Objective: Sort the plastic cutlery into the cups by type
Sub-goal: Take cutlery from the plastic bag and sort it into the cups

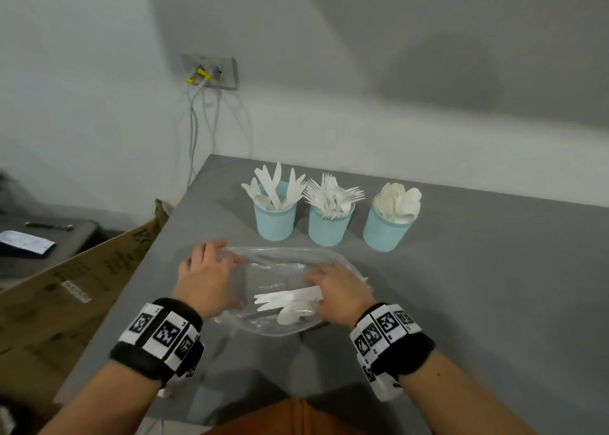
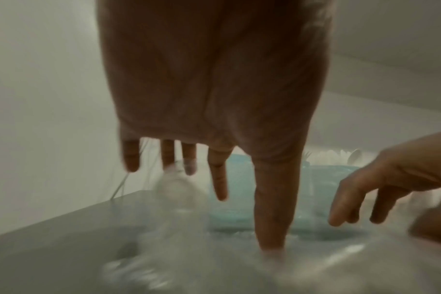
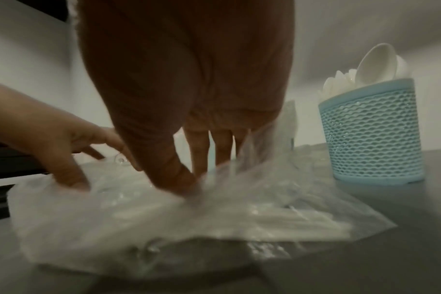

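Beside the right hand (image 1: 336,289), which pinches the bag (image 1: 273,263), cutlery (image 1: 283,298) lies inside; the left hand (image 1: 206,276) presses the bag straight-fingered.

Counts: 1 clear bag (image 1: 280,263). Behind the bag: 1 knife cup (image 1: 275,223), 1 fork cup (image 1: 329,228), 1 spoon cup (image 1: 384,235), so 3 total. Loose cutlery (image 1: 286,298) inside the bag: a few overlapping pieces, exact number unreadable.
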`<action>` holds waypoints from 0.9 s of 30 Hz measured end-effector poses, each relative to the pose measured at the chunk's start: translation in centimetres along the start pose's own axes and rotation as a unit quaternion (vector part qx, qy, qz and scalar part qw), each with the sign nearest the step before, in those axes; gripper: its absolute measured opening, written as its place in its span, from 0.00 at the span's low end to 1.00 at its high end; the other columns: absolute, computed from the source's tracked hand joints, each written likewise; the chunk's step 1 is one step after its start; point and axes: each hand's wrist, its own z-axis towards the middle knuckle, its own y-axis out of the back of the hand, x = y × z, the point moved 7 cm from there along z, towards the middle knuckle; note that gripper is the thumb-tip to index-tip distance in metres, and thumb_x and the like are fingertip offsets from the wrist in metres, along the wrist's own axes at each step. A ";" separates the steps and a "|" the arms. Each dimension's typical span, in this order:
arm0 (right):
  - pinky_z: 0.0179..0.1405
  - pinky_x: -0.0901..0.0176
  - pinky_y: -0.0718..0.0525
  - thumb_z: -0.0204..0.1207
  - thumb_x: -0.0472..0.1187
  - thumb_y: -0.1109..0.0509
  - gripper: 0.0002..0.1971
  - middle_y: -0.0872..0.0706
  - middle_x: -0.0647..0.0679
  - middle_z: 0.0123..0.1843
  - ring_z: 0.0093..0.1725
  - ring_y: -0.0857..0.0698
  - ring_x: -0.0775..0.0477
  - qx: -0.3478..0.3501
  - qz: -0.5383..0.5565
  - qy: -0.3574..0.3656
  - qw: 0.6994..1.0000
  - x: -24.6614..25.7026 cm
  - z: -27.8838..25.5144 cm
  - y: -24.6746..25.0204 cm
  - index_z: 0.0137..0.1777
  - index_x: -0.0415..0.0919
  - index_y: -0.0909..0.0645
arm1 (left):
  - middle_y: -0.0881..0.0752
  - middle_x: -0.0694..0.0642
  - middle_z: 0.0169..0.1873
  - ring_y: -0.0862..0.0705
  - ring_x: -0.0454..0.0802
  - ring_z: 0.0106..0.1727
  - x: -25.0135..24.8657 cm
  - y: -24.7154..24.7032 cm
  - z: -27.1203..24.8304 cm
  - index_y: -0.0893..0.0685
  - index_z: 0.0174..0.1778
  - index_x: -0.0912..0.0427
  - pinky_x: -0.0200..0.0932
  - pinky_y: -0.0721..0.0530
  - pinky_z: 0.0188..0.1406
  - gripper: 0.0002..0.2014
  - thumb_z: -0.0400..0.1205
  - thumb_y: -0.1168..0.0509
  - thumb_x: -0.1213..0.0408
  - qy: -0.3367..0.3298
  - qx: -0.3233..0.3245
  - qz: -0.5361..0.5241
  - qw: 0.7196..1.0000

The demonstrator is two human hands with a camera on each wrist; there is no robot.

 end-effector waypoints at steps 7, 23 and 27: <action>0.72 0.47 0.29 0.70 0.51 0.26 0.30 0.29 0.45 0.72 0.73 0.29 0.41 0.037 -0.093 -0.029 0.995 -0.8 -0.8 -1.2 0.72 0.48 0.30 | 0.37 0.56 0.71 0.18 0.63 0.58 0.7 -2.4 -1.7 0.50 0.79 0.42 0.54 0.18 0.55 0.52 0.66 0.23 0.61 0.017 0.094 -0.186 0.978; 0.75 0.40 0.43 0.77 0.44 0.40 0.19 0.29 0.43 0.72 0.74 0.34 0.39 0.118 -0.120 -0.048 0.985 -0.4 -0.5 -2.6 0.68 0.44 0.30 | 0.36 0.59 0.74 0.23 0.62 0.67 0.6 -2.7 -2.4 0.52 0.83 0.46 0.56 0.19 0.63 0.51 0.70 0.26 0.69 0.013 0.057 -0.305 0.951; 0.67 0.43 0.31 0.81 0.40 0.42 0.14 0.24 0.41 0.66 0.67 0.27 0.38 0.037 0.026 -0.067 0.997 -0.1 0.3 -0.9 0.65 0.41 0.31 | 0.36 0.57 0.73 0.26 0.58 0.68 1.1 -2.2 -3.0 0.43 0.81 0.46 0.51 0.22 0.62 0.41 0.75 0.28 0.57 0.026 0.029 -0.234 0.972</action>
